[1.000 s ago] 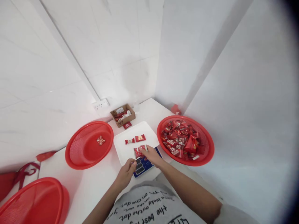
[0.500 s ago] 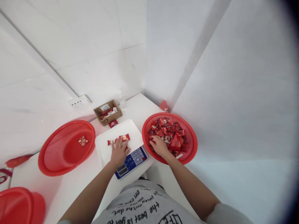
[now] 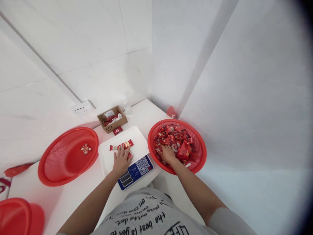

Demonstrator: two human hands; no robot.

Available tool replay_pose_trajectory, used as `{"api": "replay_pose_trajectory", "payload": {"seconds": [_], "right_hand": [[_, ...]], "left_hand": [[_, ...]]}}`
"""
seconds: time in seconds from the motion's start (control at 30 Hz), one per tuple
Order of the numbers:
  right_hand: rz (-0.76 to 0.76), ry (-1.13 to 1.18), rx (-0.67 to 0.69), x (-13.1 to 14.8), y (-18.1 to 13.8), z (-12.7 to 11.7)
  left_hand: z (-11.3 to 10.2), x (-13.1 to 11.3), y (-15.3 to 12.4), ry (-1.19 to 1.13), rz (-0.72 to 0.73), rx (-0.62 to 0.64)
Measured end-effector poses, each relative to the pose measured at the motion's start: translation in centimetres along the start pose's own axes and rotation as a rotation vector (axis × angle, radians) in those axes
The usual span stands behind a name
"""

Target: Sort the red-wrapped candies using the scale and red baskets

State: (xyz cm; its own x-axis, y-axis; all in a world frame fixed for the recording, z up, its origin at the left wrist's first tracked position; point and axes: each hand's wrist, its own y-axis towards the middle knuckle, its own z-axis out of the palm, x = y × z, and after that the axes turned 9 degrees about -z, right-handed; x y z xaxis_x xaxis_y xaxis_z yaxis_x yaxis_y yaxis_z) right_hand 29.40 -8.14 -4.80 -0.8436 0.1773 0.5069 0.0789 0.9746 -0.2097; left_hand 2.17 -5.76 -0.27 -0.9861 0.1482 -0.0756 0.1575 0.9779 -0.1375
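Many small red packets [image 3: 173,136] lie heaped in a round plastic basket [image 3: 204,148]. They look light and a bit soft, with slick wrappers; their flat ends seem best to pinch, so nothing inside breaks. The right hand [image 3: 168,154] dips among them, fingertips hidden, so I can't tell if they grip. The left hand [image 3: 121,160] spreads loose fingers over other packets [image 3: 128,143] on the smooth white scale tray [image 3: 138,137].

view: head | mount: wearer's head | facing: forward, down | range: table [image 3: 146,112] near (wall corner [image 3: 151,65] beyond)
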Motion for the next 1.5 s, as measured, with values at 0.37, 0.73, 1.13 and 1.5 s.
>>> {"api": "replay_pose_trajectory", "payload": {"seconds": [0.37, 0.73, 1.13, 1.5], "right_hand": [[-0.093, 0.196, -0.214, 3.8, -0.8, -3.6], [-0.539, 0.818, 0.093, 13.6, -4.2, -1.8], [-0.319, 1.131, 0.203, 15.4, -4.5, -1.3], [-0.206, 0.869, -0.071, 13.0, -2.2, 0.8]], "left_hand": [[-2.7, -1.1, -1.7, -0.442, 0.090, -0.064], [-7.0, -3.2, -2.0, -1.200, -0.125, 0.285], [-6.6, -1.2, -3.4, -1.148, -0.141, 0.510], [-4.1, 1.3, -3.3, -0.812, -0.101, 0.135]]}}
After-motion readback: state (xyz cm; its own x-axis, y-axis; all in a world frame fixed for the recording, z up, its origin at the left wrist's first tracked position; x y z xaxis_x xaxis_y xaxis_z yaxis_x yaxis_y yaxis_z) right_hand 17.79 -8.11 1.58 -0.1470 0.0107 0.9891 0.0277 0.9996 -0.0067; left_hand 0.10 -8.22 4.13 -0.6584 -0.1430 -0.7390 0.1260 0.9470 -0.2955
